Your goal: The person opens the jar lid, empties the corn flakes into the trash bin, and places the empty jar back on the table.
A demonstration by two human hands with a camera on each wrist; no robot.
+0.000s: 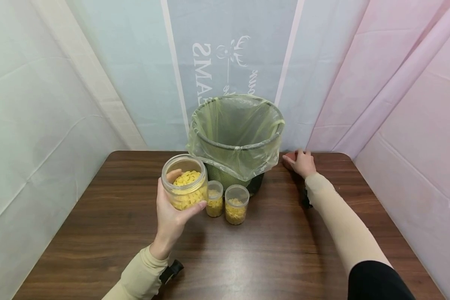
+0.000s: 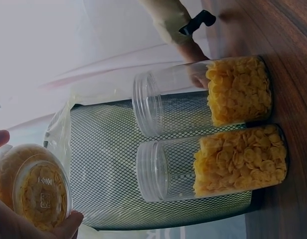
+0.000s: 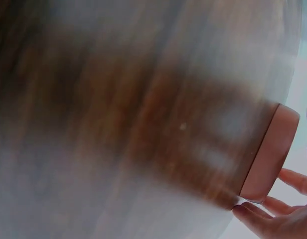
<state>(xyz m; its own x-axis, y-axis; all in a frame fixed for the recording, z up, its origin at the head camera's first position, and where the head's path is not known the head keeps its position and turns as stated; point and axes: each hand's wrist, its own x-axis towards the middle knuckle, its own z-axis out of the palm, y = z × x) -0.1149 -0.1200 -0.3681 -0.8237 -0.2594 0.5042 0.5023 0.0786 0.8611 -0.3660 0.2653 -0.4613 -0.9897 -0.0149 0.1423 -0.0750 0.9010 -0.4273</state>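
My left hand [image 1: 172, 212] holds a wide, clear plastic jar [image 1: 193, 196] of yellow flakes above the table, its uncovered mouth tilted. In the left wrist view the jar's embossed base [image 2: 43, 191] shows. Two slimmer clear jars, a left one [image 1: 214, 204] and a right one [image 1: 235, 210], stand beside it on the table, partly filled with flakes and without lids. At the back right, my right hand [image 1: 303, 163] grips a reddish-brown round lid [image 3: 270, 154] at the tabletop, fingers about its edge. Part of the lid is hidden by the hand.
A mesh bin [image 1: 225, 177] lined with a pale green plastic bag [image 1: 243, 160] stands at the table's back edge, right behind the slim jars. Cloth curtains [image 1: 135, 75] enclose the brown wooden table [image 1: 108, 233] at the back and sides.
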